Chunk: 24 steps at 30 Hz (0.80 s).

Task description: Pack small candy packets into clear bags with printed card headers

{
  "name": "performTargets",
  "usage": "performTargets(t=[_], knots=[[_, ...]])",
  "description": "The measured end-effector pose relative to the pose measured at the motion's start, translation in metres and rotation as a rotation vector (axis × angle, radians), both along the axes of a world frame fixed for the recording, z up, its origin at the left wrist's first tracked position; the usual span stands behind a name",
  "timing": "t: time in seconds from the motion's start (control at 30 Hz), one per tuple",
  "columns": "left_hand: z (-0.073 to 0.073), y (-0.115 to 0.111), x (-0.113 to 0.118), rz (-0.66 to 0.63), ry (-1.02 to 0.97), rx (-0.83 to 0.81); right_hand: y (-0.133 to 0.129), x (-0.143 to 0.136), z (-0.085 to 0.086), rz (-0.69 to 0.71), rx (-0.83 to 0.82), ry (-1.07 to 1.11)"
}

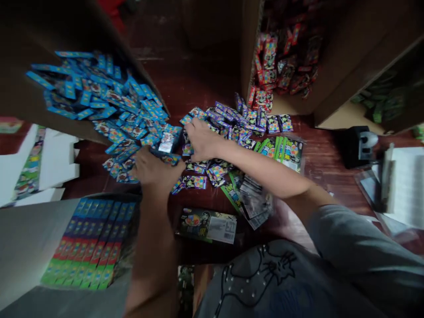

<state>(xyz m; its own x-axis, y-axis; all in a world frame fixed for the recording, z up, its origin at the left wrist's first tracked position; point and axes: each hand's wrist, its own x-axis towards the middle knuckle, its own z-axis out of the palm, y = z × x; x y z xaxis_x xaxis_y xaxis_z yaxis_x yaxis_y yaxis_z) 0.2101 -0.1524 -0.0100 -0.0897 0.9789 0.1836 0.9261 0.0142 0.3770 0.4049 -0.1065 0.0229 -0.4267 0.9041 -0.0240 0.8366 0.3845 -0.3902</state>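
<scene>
Well, left hand (155,170) pinching blue packets (170,160), right grip (202,140) unclear, black pack (208,226) lettering blurred

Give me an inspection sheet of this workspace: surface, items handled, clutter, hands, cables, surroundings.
Surface: reddish-brown work surface, partly covered
Items handled: blue packets heaped at left; purple packets heaped mid-view
Clutter: green printed bags and a dark printed pouch
Hands: left hand at the blue packets, right hand at the purple packets; grip unclear
Cables: nothing seen
Surroundings: carton holding red packets; rows of multicoloured packs at lower left
</scene>
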Motion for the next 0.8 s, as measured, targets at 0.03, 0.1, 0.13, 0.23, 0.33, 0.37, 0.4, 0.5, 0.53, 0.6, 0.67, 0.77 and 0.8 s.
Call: performTargets(t=[0.03,0.1,0.13,0.23,0.33,0.37,0.4,0.5,0.53,0.6,0.67,0.77,0.8], knots=[[0.004,-0.016,0.008,-0.136,0.032,0.041,-0.016,0.028,0.004,0.065,0.023,0.028],[0.006,-0.053,0.032,-0.434,0.083,0.093,-0.060,0.086,0.007,0.190,0.033,0.073],[0.004,-0.073,0.048,-0.566,0.095,0.084,-0.087,0.114,0.005,0.242,0.018,0.088],[-0.008,-0.134,0.101,-0.849,0.112,-0.035,-0.176,0.177,-0.013,0.289,-0.106,0.083],[-0.024,-0.178,0.145,-1.028,0.156,-0.116,-0.256,0.203,-0.039,0.161,-0.195,0.012],[-0.029,-0.186,0.155,-1.071,0.175,-0.129,-0.275,0.206,-0.046,0.105,-0.191,-0.006],[-0.032,-0.190,0.163,-1.105,0.193,-0.138,-0.290,0.209,-0.052,0.060,-0.171,-0.014],[-0.033,-0.175,0.181,-1.184,0.200,-0.121,-0.310,0.231,-0.054,0.020,-0.039,0.050],[-0.030,-0.160,0.187,-1.209,0.192,-0.100,-0.307,0.246,-0.050,0.000,0.023,0.081],[-0.019,-0.118,0.205,-1.250,0.177,-0.039,-0.288,0.289,-0.036,-0.119,0.148,0.114],[-0.008,-0.063,0.234,-1.260,0.173,0.017,-0.252,0.347,-0.018,-0.347,0.237,0.085],[0.006,0.027,0.298,-1.203,0.242,0.033,-0.191,0.439,0.008,-0.788,0.159,-0.087],[0.009,0.054,0.320,-1.164,0.290,0.005,-0.172,0.466,0.014,-0.975,0.051,-0.164]])
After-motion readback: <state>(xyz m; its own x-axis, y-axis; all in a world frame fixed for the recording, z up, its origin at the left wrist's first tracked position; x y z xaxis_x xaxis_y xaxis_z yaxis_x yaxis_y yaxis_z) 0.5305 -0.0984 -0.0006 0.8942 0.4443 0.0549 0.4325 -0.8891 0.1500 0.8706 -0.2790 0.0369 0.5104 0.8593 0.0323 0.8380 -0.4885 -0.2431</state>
